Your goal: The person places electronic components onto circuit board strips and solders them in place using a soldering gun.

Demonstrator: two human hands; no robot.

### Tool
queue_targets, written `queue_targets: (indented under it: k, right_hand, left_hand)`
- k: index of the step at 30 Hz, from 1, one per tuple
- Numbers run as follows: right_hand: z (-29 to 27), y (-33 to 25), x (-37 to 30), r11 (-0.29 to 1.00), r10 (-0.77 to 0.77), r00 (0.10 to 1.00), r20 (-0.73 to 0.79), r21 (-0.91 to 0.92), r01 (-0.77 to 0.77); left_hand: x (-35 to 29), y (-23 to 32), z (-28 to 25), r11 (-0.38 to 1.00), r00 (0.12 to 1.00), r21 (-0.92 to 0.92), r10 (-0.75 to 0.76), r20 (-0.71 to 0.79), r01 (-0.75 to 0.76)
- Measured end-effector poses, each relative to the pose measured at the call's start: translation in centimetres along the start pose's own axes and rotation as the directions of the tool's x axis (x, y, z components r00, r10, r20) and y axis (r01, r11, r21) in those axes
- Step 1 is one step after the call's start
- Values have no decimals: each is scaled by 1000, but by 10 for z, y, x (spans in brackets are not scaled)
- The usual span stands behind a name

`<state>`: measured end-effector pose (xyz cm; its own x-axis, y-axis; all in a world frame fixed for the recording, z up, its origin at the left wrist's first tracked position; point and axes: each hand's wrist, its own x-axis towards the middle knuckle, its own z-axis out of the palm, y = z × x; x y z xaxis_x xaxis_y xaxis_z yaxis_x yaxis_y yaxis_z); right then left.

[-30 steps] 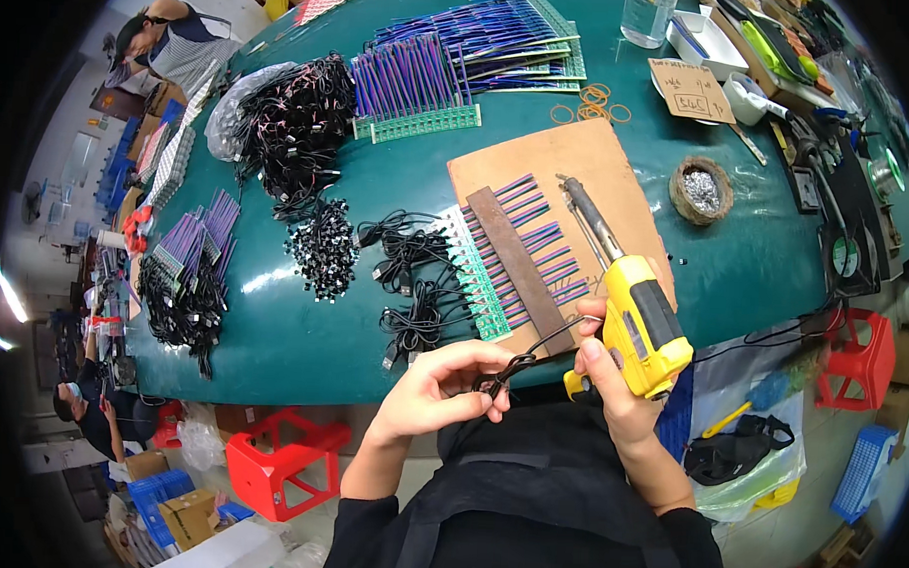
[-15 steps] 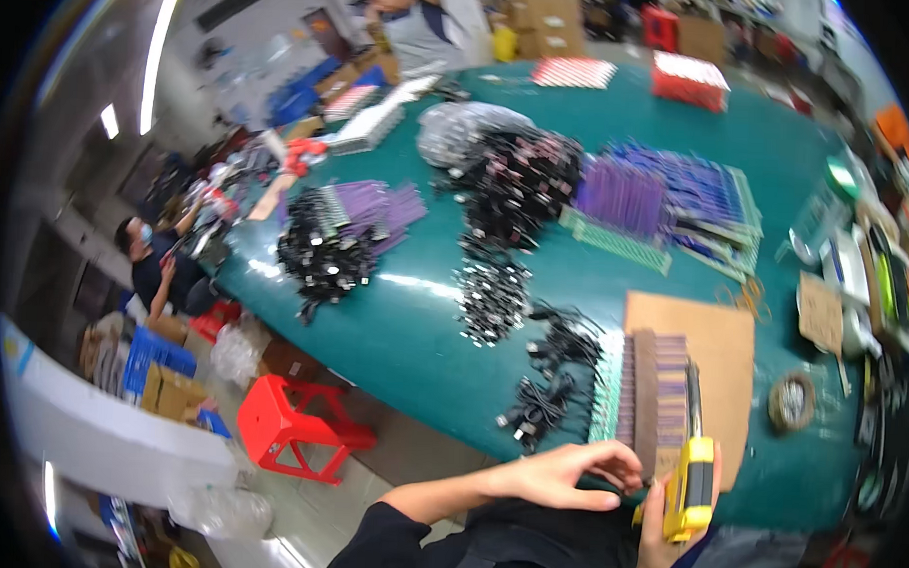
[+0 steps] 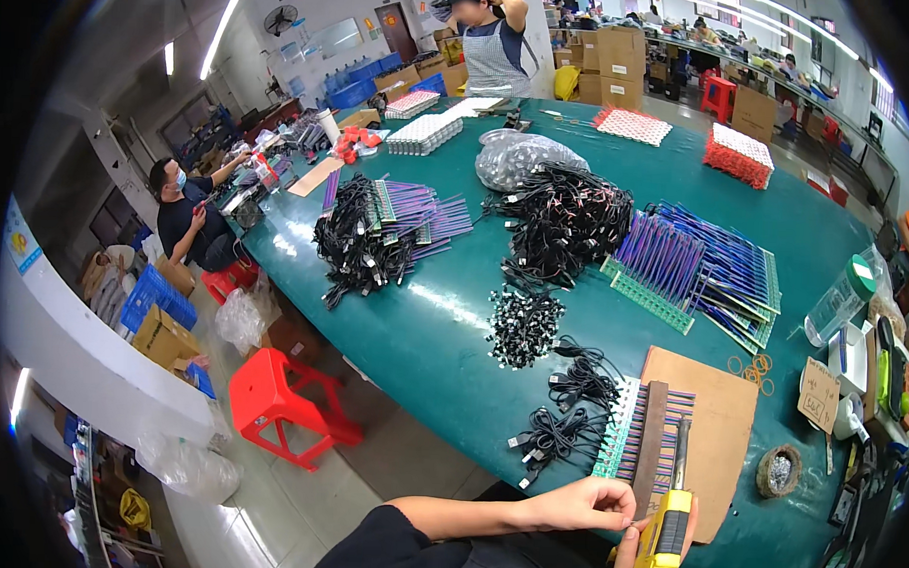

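Note:
My right hand [image 3: 633, 551] grips a yellow electric screwdriver [image 3: 666, 522] at the near edge of the green table [image 3: 433, 333]; its bit points up over a brown board [image 3: 715, 433]. My left hand [image 3: 582, 504] pinches something small right beside the screwdriver; what it is cannot be made out. On the board lies a rack of purple strips [image 3: 642, 431] with a dark bar across it. A bundle of black cables [image 3: 565, 413] lies just left of the rack.
Heaps of black cables [image 3: 567, 223] and purple strip racks [image 3: 696, 262] cover the table. A small bowl of screws [image 3: 778, 471] sits right of the board. A red stool [image 3: 280, 403] stands on the floor at left. Two people are across the room.
The view has swung from looking down at the board to looking out across the table and room. Both hands have stayed together at the screwdriver, now at the lower edge.

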<state>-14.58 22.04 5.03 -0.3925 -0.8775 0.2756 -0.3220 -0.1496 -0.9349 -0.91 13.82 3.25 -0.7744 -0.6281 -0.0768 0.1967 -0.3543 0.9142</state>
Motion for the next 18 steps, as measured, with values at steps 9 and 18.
queue_targets:
  k: [9,18]
  right_hand:
    - [-7,15,-5,966,51,989,135,245,-84]
    - [4,2,-6,988,-119,993,-17,97,120]
  left_hand:
    - [-11,12,9,954,990,290,108,-92,-77]
    - [-14,7,12,966,990,250,94,-104,-66]
